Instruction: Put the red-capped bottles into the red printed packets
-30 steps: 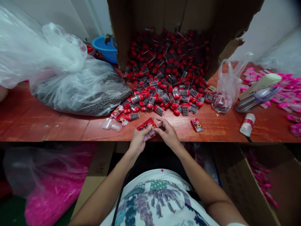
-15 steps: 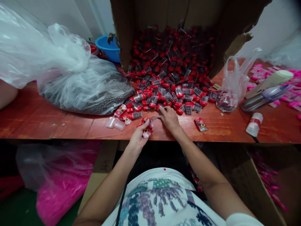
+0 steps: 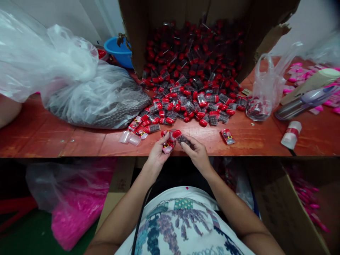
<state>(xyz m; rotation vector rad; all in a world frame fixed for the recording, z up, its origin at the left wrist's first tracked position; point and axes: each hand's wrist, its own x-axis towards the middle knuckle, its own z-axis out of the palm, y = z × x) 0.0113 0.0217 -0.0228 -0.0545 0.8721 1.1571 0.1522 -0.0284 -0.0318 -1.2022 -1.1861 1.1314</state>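
Observation:
My left hand [image 3: 156, 154] is closed on a small red printed packet [image 3: 168, 148] above the table's front edge. Pinched in my right hand [image 3: 198, 153] is a small clear bottle [image 3: 180, 137] with a red cap and dark beads inside; its capped end is close to the packet's upper edge, and whether they touch I cannot tell. Behind both hands spreads a heap of similar red-capped bottles [image 3: 191, 101]. One filled red packet [image 3: 227, 136] lies alone to the right. Two clear empty cups [image 3: 130, 138] lie left of my hands, beside more red packets [image 3: 136, 124].
A torn cardboard box [image 3: 134, 39] on its side holds the heap. At left is a plastic bag of dark beads [image 3: 106, 109], with a blue basin [image 3: 119, 53] behind. A small plastic bag [image 3: 265, 88], a drink bottle [image 3: 297, 104] and a white roll [image 3: 291, 135] stand or lie right.
My right hand reached to the front of the heap, took a red-capped bottle and brought it back to the packet. My left hand has kept hold of the packet, now opened at its top.

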